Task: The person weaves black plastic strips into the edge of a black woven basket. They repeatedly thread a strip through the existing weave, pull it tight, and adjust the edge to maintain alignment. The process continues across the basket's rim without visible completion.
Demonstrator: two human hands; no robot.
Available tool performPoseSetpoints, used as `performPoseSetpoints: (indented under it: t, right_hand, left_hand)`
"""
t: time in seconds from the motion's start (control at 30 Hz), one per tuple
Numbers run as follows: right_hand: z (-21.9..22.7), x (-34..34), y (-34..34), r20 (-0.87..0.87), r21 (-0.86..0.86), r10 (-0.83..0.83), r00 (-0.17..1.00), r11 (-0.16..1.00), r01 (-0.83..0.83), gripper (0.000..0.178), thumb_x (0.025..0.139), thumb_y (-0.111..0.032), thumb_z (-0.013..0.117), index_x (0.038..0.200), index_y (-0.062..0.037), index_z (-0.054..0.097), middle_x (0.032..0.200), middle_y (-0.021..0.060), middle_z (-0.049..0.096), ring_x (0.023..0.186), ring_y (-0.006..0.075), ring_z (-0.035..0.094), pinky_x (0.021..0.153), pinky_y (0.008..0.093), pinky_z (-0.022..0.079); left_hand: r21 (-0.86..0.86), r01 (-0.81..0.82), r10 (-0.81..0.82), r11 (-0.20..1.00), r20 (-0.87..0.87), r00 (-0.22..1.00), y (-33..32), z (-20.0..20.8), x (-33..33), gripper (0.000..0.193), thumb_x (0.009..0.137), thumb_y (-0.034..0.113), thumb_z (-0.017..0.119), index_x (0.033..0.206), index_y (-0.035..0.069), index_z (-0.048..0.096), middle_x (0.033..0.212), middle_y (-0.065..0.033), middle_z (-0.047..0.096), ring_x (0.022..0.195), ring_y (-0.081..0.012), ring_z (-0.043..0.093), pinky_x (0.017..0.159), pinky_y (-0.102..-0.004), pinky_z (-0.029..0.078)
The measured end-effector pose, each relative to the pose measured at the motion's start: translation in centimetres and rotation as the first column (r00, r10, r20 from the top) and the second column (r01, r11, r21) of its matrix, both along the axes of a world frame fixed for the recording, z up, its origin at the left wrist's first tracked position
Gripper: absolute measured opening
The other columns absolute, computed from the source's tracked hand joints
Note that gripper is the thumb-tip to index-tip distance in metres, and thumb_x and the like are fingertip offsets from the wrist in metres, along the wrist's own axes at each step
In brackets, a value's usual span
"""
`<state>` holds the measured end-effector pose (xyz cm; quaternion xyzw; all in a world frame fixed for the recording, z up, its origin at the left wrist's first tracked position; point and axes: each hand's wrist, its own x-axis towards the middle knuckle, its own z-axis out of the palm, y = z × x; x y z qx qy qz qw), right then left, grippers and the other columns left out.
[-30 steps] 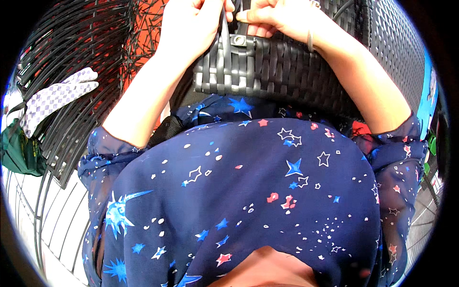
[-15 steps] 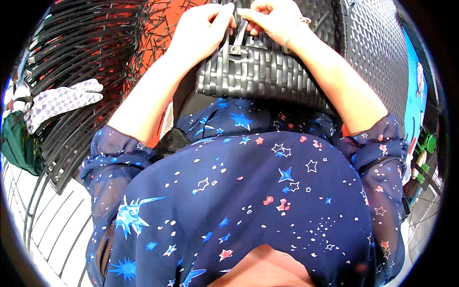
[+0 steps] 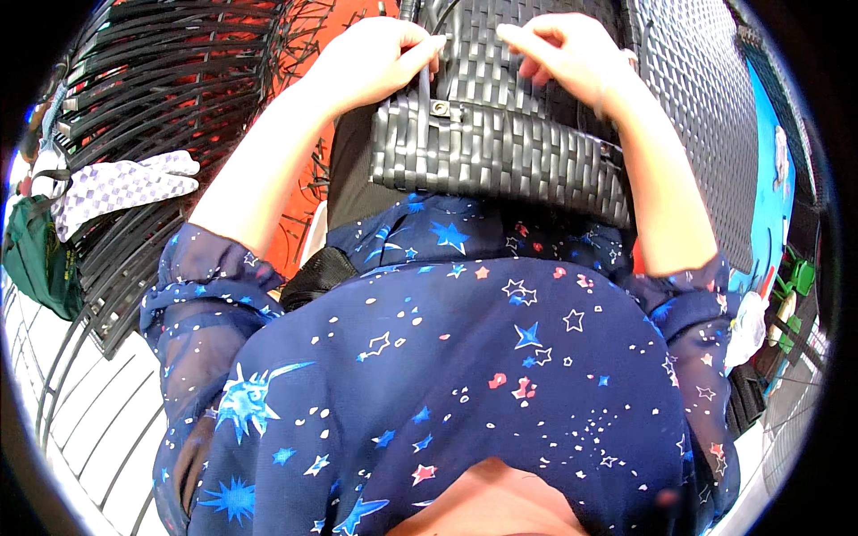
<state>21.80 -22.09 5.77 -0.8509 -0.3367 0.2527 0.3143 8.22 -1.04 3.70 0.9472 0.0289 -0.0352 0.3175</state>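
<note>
Across my lap lies a black woven panel [image 3: 500, 147] made of flat, glossy strips. At its left side my left hand [image 3: 389, 58] is closed, thumb and fingertips pinched on a narrow black strip [image 3: 424, 112] that runs down onto the weave. Just below those fingertips a small round metal fitting [image 3: 440, 108] sits on the panel. My right hand [image 3: 572, 55] hovers over the weave's right part, thumb and fingers apart, with nothing visible in them. A band circles the right wrist.
Many long black strips [image 3: 170, 98] fan out on the left over a red surface [image 3: 299, 214]. A checked cloth glove [image 3: 130, 188] and a dark green cloth [image 3: 40, 259] lie there. Another grey woven surface [image 3: 693, 116] rises at the right, beside a blue sheet [image 3: 770, 170].
My right hand has moved right, away from the left hand, and its fingers have parted. The left hand keeps its pinch, slightly lower. The woven panel sits a little lower in view.
</note>
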Motion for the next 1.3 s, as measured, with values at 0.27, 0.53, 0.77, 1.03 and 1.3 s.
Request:
performPoseSetpoints:
  t: [0.27,0.53,0.77,1.03,1.3]
  right_hand:
    - [0.2,-3.3,-0.7,0.541,0.244,0.372,0.754,0.789,-0.564,0.019,0.087,-0.021,0.064,0.105,-0.0138,0.068,0.097,0.0052,0.068,0.083,0.0257,0.067,0.072,0.0345,0.054]
    - [-0.3,-3.2,2.2,0.756,0.075,0.42,0.502,0.706,-0.704,0.013,0.084,-0.023,0.064,0.094,-0.0141,0.061,0.095,0.0013,0.064,0.082,0.0252,0.065,0.068,0.0379,0.054]
    - [-0.1,-3.1,1.9,0.825,-0.002,0.392,0.406,0.722,-0.692,0.012,0.081,-0.019,0.066,0.091,-0.0133,0.061,0.089,0.0022,0.061,0.078,0.0232,0.065,0.066,0.0361,0.054]
    - [1.4,-1.8,1.8,0.78,0.079,0.344,0.523,0.775,-0.627,0.012,0.079,-0.013,0.066,0.089,-0.0085,0.063,0.083,0.0085,0.057,0.076,0.0314,0.061,0.065,0.0392,0.05]
    - [0.2,-1.6,2.5,0.647,0.301,0.199,0.736,0.821,-0.486,0.011,0.081,-0.01,0.066,0.09,-0.0039,0.065,0.081,0.0129,0.065,0.073,0.0308,0.065,0.066,0.0361,0.052]
  left_hand:
    - [-0.056,0.08,-0.076,0.995,0.065,0.995,-0.7,2.7,0.3,0.03,0.096,0.028,0.055,0.089,0.003,0.069,0.082,-0.0202,0.067,0.076,-0.0346,0.066,0.069,-0.0404,0.05]
    - [-0.216,0.05,-0.027,0.975,0.11,0.994,-1.1,-0.1,0.1,0.031,0.1,0.028,0.051,0.103,0.004,0.07,0.085,-0.0099,0.072,0.08,-0.016,0.067,0.077,-0.0303,0.051]
    - [-0.045,-0.026,0.029,0.999,0.066,0.997,-2.0,3.2,-1.6,0.04,0.097,0.036,0.05,0.081,0.004,0.068,0.08,-0.02,0.066,0.077,-0.0383,0.065,0.072,-0.0452,0.05]
    - [0.282,0.047,-0.173,0.958,0.441,0.881,-3.2,5.7,-6.3,0.015,0.074,0.015,0.078,0.084,0.008,0.068,0.085,-0.0044,0.06,0.08,-0.0229,0.057,0.073,-0.0337,0.047]
    - [0.114,-0.006,-0.042,0.993,0.42,0.907,-3.4,4.3,-9.0,0.02,0.069,0.009,0.08,0.086,0.008,0.071,0.079,-0.0045,0.057,0.076,-0.021,0.053,0.068,-0.032,0.041]
